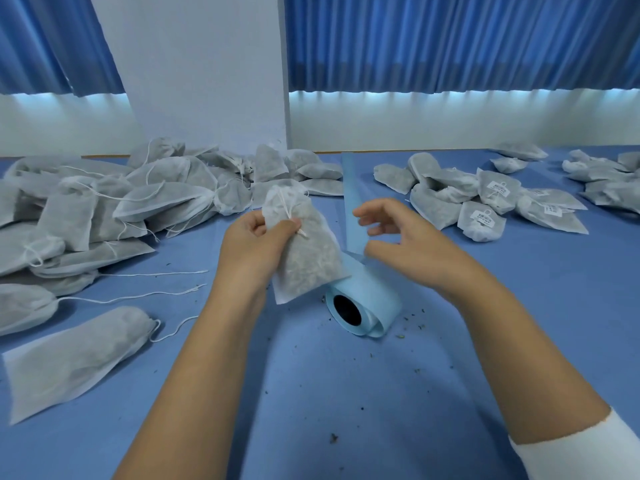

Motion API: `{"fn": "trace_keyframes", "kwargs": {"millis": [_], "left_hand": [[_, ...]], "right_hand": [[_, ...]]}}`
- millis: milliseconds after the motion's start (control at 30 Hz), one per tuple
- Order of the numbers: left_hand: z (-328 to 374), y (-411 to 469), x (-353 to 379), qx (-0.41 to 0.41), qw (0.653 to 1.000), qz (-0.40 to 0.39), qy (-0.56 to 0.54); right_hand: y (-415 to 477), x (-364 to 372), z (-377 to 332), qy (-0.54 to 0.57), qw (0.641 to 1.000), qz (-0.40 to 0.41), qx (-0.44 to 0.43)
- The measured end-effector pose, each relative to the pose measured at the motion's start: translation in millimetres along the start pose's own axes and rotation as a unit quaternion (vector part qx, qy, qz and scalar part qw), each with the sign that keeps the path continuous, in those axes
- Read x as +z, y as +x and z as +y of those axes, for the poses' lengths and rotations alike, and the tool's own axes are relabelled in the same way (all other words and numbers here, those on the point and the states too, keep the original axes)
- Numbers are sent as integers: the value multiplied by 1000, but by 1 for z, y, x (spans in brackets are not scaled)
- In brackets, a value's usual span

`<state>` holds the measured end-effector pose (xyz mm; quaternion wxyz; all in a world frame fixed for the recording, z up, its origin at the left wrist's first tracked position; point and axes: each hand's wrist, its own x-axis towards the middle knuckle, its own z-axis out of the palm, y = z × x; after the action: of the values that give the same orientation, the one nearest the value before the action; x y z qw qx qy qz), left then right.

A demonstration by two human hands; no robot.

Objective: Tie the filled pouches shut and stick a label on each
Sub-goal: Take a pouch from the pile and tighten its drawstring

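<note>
White pouch (308,258) in my left hand (256,237), roll (363,303) lying beneath.
I am gripping its neck; my right hand (398,237) is hovering, fingers loosely curled, at the strip (351,199); pinch unclear.

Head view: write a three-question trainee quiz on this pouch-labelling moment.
1. True or false: the left hand has a pouch in its grip.
2. Where is the label roll? A: on the table, below the held pouch. B: on top of the heap of pouches. C: on the floor.
3. Fill in: the labelled pouches lie on the person's ____ side.

Key: 1 true; 2 A; 3 right.
</note>
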<state>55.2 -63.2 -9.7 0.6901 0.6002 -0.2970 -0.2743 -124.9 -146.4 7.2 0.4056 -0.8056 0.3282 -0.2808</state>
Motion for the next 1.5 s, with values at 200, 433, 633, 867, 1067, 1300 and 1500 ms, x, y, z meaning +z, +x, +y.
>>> {"fn": "trace_keyframes", "kwargs": {"millis": [200, 433, 633, 867, 1067, 1300, 1500], "left_hand": [[-1, 6, -6, 11, 998, 43, -37], [-4, 11, -4, 39, 996, 78, -1], [-16, 4, 15, 72, 992, 53, 93], [-34, 7, 22, 30, 976, -32, 213], [-42, 22, 16, -75, 981, -11, 180], [-44, 24, 16, -136, 984, -16, 111], [-42, 23, 18, -116, 987, -9, 113]], "right_hand": [[-7, -14, 20, 11, 969, -205, 140], [-4, 13, 29, -27, 983, -78, 165], [1, 38, 28, 42, 984, 34, 168], [0, 36, 24, 256, 936, -17, 240], [-6, 9, 24, 143, 976, -75, 144], [-12, 9, 23, -13, 998, -43, 37], [-11, 10, 28, -84, 996, 11, -19]]}}
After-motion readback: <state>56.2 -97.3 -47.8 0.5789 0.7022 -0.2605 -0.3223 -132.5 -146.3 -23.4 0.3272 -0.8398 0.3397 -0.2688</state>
